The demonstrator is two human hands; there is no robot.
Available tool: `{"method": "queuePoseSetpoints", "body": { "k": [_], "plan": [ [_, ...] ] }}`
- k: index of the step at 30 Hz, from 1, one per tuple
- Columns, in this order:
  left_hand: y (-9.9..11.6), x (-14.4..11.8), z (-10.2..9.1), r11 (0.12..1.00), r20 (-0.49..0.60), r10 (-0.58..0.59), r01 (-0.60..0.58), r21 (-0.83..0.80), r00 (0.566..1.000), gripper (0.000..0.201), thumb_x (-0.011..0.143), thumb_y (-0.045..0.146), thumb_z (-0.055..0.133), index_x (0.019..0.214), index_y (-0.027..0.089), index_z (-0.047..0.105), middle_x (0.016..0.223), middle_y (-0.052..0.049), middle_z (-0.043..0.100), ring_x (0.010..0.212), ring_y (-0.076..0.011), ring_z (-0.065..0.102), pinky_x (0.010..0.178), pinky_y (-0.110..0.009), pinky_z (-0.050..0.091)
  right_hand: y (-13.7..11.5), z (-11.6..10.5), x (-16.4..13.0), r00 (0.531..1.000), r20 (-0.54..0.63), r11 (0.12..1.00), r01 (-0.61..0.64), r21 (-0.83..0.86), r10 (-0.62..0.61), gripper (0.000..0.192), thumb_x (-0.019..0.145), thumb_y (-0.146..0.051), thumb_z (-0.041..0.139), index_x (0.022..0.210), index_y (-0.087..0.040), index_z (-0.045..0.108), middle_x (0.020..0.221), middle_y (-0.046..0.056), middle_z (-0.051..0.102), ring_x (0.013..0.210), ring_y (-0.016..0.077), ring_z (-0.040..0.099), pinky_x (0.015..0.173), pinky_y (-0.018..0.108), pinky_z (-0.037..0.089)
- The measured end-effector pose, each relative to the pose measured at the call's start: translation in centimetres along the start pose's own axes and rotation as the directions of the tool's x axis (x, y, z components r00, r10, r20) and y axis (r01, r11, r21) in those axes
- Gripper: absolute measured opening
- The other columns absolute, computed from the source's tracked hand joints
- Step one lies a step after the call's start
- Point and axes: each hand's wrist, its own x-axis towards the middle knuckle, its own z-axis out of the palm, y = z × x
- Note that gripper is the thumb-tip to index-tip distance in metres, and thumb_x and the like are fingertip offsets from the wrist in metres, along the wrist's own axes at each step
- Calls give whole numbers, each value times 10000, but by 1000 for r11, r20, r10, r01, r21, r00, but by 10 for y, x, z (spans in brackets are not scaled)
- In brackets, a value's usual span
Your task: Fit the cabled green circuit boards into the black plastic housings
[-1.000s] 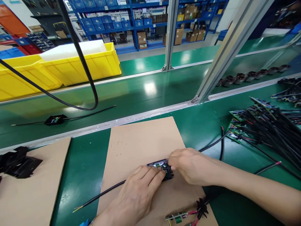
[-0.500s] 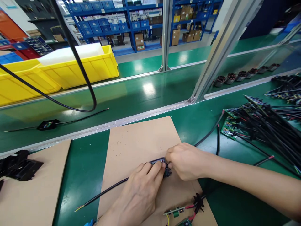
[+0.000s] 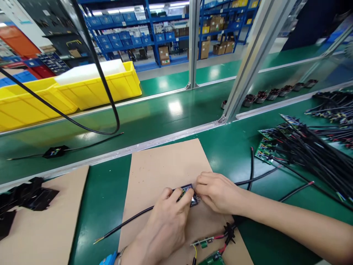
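Note:
A small black plastic housing with a circuit board inside [image 3: 195,200] rests on the cardboard sheet [image 3: 165,158]. My left hand [image 3: 169,217] grips it from the left, fingertips pressed onto the board. A black cable [image 3: 129,221] runs out from under that hand to the left and ends in bare coloured wires. At the housing's right end, my right hand [image 3: 216,191] is closed on another black cable [image 3: 256,178], which trails off to the right. The fingers hide the exact spot where this cable meets the housing.
Green circuit boards with wires [image 3: 212,258] lie near the front. A pile of black cables [image 3: 311,154] fills the right side. Black housings [image 3: 41,197] sit on the left cardboard. A metal post [image 3: 245,66] rises behind; yellow bins [image 3: 99,88] stand at back left.
The cable at my right hand has swung lower and lies flatter towards the right. My left fingers have lifted and curled a little, showing more of the board. The view has tilted slightly.

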Motion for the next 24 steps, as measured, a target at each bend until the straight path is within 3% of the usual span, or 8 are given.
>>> {"method": "queuePoseSetpoints", "body": {
  "k": [5,9,11,14,17,19,21,24],
  "plan": [
    [-10,-8,9,967,-173,-204,170,-190,964,595,844,211,577,1416,181,416,1376,-151,453,1177,-325,452,931,-505,431,1,-1,-1,1000,-30,1000,6,10,-6,152,905,-192,488,907,-156,636,886,74,604,850,203,544,810,331,442],
    [-12,-14,23,953,-170,-232,189,-236,958,620,869,235,586,1434,148,349,1339,-164,494,1187,-304,483,971,-482,451,-4,-5,3,1000,19,1000,-14,-10,14,165,934,-194,464,961,-160,623,937,71,611,845,189,570,776,305,459],
    [-23,-18,18,952,-157,-246,207,-226,956,584,876,218,561,1420,149,359,1308,-154,528,1161,-285,515,971,-459,465,1,-13,9,998,58,999,-18,-37,20,164,922,-193,489,1021,-182,620,981,52,623,830,170,590,730,274,463],
    [-68,-16,-15,949,-161,-303,283,-137,939,533,869,202,532,1386,167,406,1291,-138,558,1161,-280,534,973,-452,467,30,-41,31,998,24,990,-62,-123,66,290,827,-122,558,1096,-210,620,1048,30,641,873,162,608,744,253,462],
    [-142,5,-58,918,-208,-395,391,-62,895,505,854,210,553,1349,167,467,1298,-145,570,1201,-327,511,1023,-526,400,80,-86,69,979,-119,959,-189,-211,166,263,850,-91,490,1035,-171,659,1034,79,639,921,204,595,801,307,452],
    [-188,25,-74,891,-238,-448,453,-39,862,515,870,208,551,1374,172,455,1381,-148,513,1301,-338,431,1085,-542,325,112,-113,94,942,-244,919,-292,-264,229,262,882,-119,472,1063,-124,661,1084,149,615,1050,287,544,890,410,422],
    [-217,40,-72,864,-250,-493,502,-30,833,539,879,226,589,1393,164,438,1449,-158,445,1355,-346,372,1104,-552,298,135,-128,113,892,-354,872,-392,-293,282,331,880,-112,459,1164,-73,624,1169,222,570,1143,367,471,928,525,379],
    [-218,31,-46,830,-265,-542,558,-19,797,530,906,295,623,1392,188,442,1513,-135,357,1376,-355,342,1096,-605,286,143,-122,114,877,-394,860,-408,-306,275,392,863,-134,479,1228,-61,600,1172,248,566,1133,385,471,916,557,390]
  ]
}}
